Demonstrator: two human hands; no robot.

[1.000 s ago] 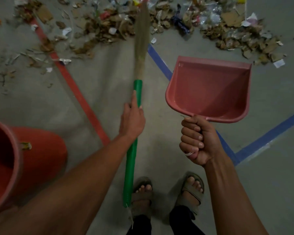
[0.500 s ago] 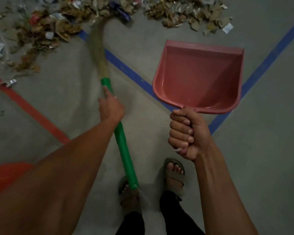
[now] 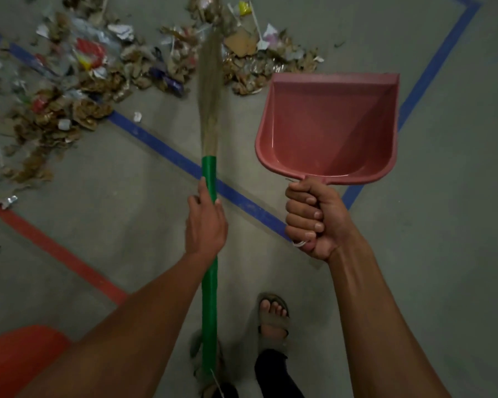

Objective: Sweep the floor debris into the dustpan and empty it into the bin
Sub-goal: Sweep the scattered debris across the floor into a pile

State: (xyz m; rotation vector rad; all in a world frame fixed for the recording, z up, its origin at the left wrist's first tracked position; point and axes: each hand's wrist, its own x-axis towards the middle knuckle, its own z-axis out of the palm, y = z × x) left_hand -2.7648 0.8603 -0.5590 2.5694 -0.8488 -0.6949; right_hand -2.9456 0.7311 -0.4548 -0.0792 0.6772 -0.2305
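My left hand [image 3: 206, 225] grips the green handle of a grass broom [image 3: 209, 285]; its straw bristles [image 3: 210, 93] point forward and reach the edge of the debris. My right hand [image 3: 314, 222] grips the handle of a pink dustpan [image 3: 331, 127], held above the floor with nothing in it. A wide pile of debris [image 3: 98, 81], with torn cardboard, dry leaves, wrappers and paper scraps, lies across the far floor. The orange bin [image 3: 15, 357] shows only partly at the bottom left, behind my left forearm.
Blue tape lines [image 3: 167, 150] and a red tape line [image 3: 55, 251] cross the grey concrete floor. My sandalled right foot [image 3: 273, 314] stands below the dustpan; the other foot is hidden behind the broom's end.
The view has swung, so the debris lies ahead and to the left. The broom has turned from slanting left to pointing straight forward. The dustpan stays raised in my right hand.
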